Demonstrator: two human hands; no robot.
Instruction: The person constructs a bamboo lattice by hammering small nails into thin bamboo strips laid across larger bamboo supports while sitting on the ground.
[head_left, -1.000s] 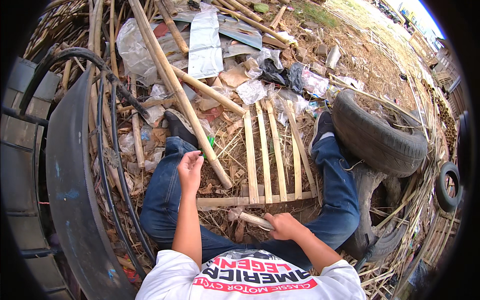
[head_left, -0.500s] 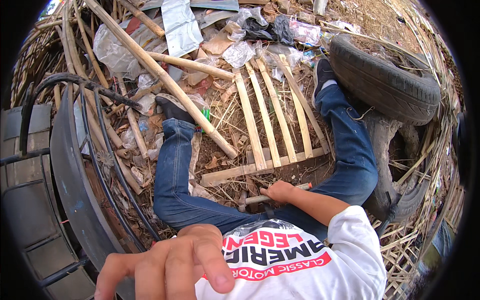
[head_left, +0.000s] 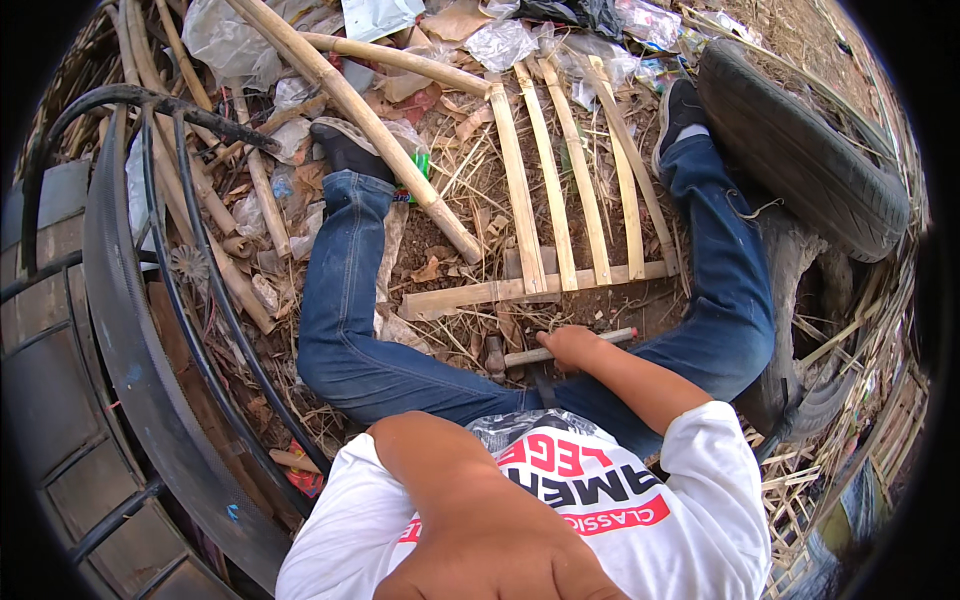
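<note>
My right hand [head_left: 572,347] is closed around the handle of a hammer [head_left: 515,357], low between my legs. Its dark head points left and the handle's reddish end sticks out on the right. Close to the camera, my left hand [head_left: 500,580] is raised at the lower edge; only its back shows and the fingers are cut off. Just beyond the hammer lies a flat bamboo crosspiece [head_left: 450,298] on the ground. Several split bamboo slats [head_left: 548,190] run away from it side by side, their near ends on the crosspiece and their far ends by a bamboo pole [head_left: 410,62].
A thick bamboo pole [head_left: 360,120] slants over my left shoe. Two worn tyres [head_left: 800,150] lie right of my right leg. A black metal frame with a dark curved panel [head_left: 130,330] stands at the left. Plastic litter [head_left: 500,45] and dry leaves cover the far ground.
My left hand has moved right and closer to the camera, its fingers passing out of view. The view has shifted somewhat; my right hand still grips the hammer.
</note>
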